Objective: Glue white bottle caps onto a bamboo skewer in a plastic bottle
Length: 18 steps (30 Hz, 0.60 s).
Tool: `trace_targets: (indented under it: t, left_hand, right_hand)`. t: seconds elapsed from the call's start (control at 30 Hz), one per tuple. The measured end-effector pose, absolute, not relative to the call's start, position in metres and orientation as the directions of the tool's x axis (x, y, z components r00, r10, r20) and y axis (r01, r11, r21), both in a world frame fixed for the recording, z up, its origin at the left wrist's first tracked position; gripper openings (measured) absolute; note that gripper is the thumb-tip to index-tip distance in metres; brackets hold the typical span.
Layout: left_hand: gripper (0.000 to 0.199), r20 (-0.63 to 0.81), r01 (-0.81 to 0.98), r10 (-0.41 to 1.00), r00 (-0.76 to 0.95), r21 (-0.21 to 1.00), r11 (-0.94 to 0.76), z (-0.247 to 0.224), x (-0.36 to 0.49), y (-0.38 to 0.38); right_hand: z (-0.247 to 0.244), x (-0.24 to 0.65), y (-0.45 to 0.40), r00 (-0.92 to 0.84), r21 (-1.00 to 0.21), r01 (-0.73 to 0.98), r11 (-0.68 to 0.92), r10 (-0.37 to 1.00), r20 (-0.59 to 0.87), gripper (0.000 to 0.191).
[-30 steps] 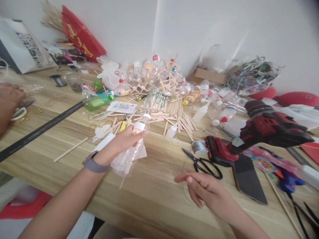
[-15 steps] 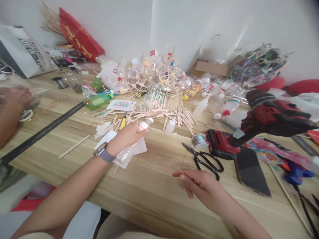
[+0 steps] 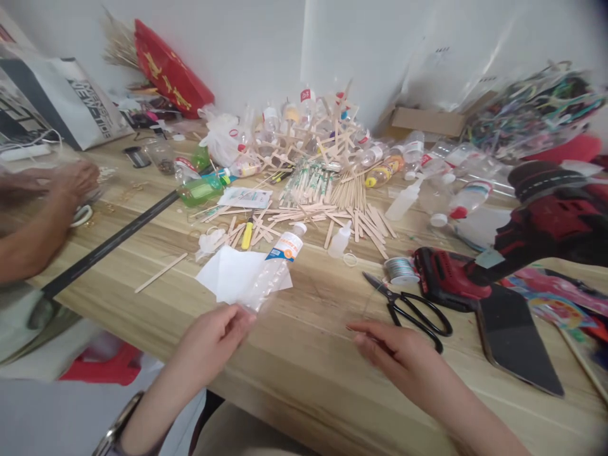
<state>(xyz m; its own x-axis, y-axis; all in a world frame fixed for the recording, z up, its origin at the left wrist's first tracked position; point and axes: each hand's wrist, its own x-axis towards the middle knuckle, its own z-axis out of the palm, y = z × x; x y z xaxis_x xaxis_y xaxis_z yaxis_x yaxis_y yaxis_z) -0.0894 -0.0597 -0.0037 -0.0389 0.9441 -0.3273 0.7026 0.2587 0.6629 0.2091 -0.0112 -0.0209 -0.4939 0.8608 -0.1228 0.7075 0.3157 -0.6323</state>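
Note:
My left hand [image 3: 225, 332] is closed at the base of a clear plastic bottle [image 3: 270, 272]; what its fingers pinch is hidden. The bottle has an orange, white and blue label and a white cap, and lies tilted across white paper sheets [image 3: 232, 272]. To the right, my right hand [image 3: 387, 345] pinches a thin wire [image 3: 365, 308], whose faint line rises towards the scissors. Black-handled scissors [image 3: 413, 310] lie just beyond that hand, near a spool of wire [image 3: 400, 270].
A red and black power drill [image 3: 451, 278] and a dark phone [image 3: 515, 339] are at the right. Wooden sticks [image 3: 365, 225], bottles and a small dropper bottle [image 3: 340, 240] crowd the back. Another person's hands [image 3: 71, 183] are at the left, beyond a black strip [image 3: 114, 244].
My left hand has moved from the bottle's label end to its base, nearer me, uncovering the label and paper. My right hand still pinches the wire. The camera view has shifted slightly.

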Motion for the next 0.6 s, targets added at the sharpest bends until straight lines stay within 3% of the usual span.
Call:
trace_targets:
  t: [0.07,0.23,0.6]
  left_hand:
    - [0.036,-0.381,0.554,0.924,-0.031,0.763,0.333,-0.016,-0.088,-0.057]
    - [0.035,-0.455,0.393,0.89,-0.029,0.813,0.429,-0.03,-0.082,-0.048]
    - [0.042,-0.323,0.126,0.946,0.002,0.939,0.32,-0.03,-0.066,-0.056]
  right_hand:
    - [-0.021,0.208,-0.012,-0.491,-0.616,0.722,0.316,0.861,-0.134,0.041]
    - [-0.024,0.208,-0.013,-0.491,-0.615,0.729,0.301,0.856,-0.163,0.042]
    - [-0.035,0.214,-0.014,-0.517,-0.632,0.689,0.354,0.852,-0.086,0.035]
